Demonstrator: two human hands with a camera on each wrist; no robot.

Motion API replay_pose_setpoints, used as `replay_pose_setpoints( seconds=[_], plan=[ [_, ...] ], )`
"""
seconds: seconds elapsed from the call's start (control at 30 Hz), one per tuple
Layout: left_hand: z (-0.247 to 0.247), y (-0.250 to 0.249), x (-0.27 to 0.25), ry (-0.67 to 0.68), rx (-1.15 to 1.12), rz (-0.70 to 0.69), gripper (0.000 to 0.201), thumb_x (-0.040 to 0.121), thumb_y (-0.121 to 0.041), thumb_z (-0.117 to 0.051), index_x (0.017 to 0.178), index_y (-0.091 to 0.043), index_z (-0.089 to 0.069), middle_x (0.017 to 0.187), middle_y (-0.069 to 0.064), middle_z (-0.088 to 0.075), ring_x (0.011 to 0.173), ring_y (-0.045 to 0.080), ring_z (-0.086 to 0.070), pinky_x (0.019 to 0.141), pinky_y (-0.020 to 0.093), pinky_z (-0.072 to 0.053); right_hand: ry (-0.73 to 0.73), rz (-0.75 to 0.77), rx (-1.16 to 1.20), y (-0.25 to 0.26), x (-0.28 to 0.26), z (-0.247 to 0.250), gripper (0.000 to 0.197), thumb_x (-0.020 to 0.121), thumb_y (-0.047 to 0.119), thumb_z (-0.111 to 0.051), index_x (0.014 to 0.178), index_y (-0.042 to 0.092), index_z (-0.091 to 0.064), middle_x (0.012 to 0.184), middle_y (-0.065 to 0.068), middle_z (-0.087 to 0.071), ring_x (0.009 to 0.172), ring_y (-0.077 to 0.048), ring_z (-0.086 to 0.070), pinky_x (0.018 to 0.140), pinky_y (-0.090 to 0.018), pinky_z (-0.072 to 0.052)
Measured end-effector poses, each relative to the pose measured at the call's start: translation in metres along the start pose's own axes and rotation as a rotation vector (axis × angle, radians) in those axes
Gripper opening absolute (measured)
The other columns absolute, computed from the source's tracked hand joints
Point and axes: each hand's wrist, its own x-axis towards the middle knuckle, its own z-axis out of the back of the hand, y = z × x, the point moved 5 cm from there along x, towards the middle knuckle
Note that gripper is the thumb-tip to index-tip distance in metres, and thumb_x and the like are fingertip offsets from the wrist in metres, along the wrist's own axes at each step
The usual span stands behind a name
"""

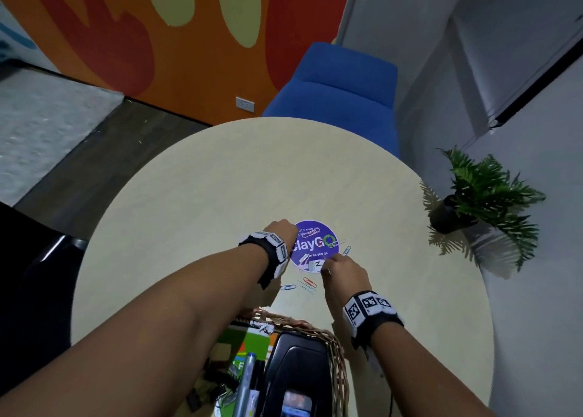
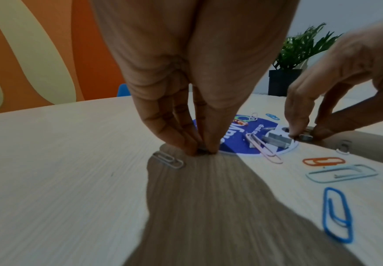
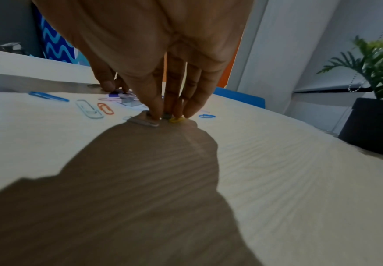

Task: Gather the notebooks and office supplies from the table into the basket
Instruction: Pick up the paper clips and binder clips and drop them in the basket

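Observation:
Several coloured paper clips lie around a purple round sticker (image 1: 310, 243) on the pale round table (image 1: 220, 196). My left hand (image 2: 203, 151) has its fingertips pinched together on a small dark item at the sticker's left edge; a grey clip (image 2: 169, 160) lies just beside it. My right hand (image 3: 165, 116) pinches a small metal piece (image 2: 305, 137) on the table, next to a yellow clip (image 3: 176, 119). A block of staples (image 2: 277, 141), a pink clip (image 2: 263, 149), an orange clip (image 2: 322, 161) and a blue clip (image 2: 337, 216) lie loose between the hands.
A wicker basket (image 1: 339, 353) at the table's near edge holds a black stapler (image 1: 296, 372), a green notebook (image 1: 249, 344) and a marker (image 1: 247, 382). A potted fern (image 1: 479, 192) stands at the right edge. A blue chair (image 1: 340, 82) is behind the table.

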Motion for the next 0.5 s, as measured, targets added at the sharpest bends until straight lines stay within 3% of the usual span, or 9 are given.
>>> replay_pose_setpoints(
  seconds=[0.07,0.17,0.27,0.37,0.43,0.5],
  plan=[
    [0.000,-0.001,-0.004,0.012,0.021,-0.012,0.023,0.065,-0.016,-0.077,0.074,-0.013,-0.056,0.062,0.005,-0.051,0.067,0.030,-0.066,0.069,0.041,-0.060,-0.013,-0.003,0.000,0.001,0.000,-0.001,0.021,0.087,0.025,-0.055,0.104,0.019,-0.066,0.106,-0.002,-0.064,0.100,-0.025,-0.060,0.073,-0.033,-0.051],
    [0.012,-0.004,-0.013,-0.012,0.038,-0.038,0.020,0.070,-0.019,-0.077,0.082,-0.008,-0.066,0.079,0.012,-0.069,0.061,0.026,-0.062,0.067,0.037,-0.060,-0.038,-0.004,-0.003,0.002,-0.001,0.001,0.019,0.087,0.022,-0.056,0.103,0.018,-0.065,0.105,-0.003,-0.065,0.098,-0.025,-0.061,0.073,-0.033,-0.052],
    [0.047,-0.009,-0.049,-0.111,-0.016,-0.062,0.012,0.082,-0.014,-0.067,0.087,-0.003,-0.066,0.089,0.014,-0.069,0.069,0.028,-0.059,0.068,0.033,-0.052,-0.060,-0.025,0.050,0.003,-0.003,0.006,0.017,0.087,0.019,-0.054,0.101,0.016,-0.063,0.106,-0.005,-0.064,0.098,-0.029,-0.061,0.073,-0.035,-0.051],
    [0.074,-0.006,-0.093,-0.231,-0.130,-0.116,0.020,0.087,-0.007,-0.054,0.102,-0.009,-0.066,0.105,0.014,-0.067,0.093,0.033,-0.064,0.079,0.036,-0.051,-0.096,-0.102,0.273,-0.002,-0.005,0.017,0.017,0.086,0.018,-0.057,0.100,0.013,-0.065,0.107,-0.008,-0.064,0.094,-0.031,-0.062,0.078,-0.036,-0.050],
    [0.071,0.004,-0.129,-0.279,-0.208,-0.179,0.021,0.087,-0.009,-0.051,0.100,-0.015,-0.066,0.102,0.009,-0.070,0.095,0.031,-0.064,0.080,0.034,-0.050,-0.115,-0.123,0.485,-0.004,-0.008,0.026,0.010,0.082,0.012,-0.064,0.091,0.009,-0.069,0.098,-0.012,-0.067,0.086,-0.030,-0.063,0.081,-0.038,-0.052],
    [0.056,0.016,-0.161,-0.274,-0.272,-0.217,0.020,0.088,-0.013,-0.051,0.099,-0.018,-0.067,0.099,0.004,-0.072,0.093,0.026,-0.064,0.078,0.032,-0.049,-0.108,-0.109,0.653,-0.001,-0.012,0.038,0.008,0.078,0.002,-0.066,0.084,0.006,-0.069,0.085,-0.013,-0.068,0.070,-0.023,-0.060,0.076,-0.036,-0.053]
  ],
)
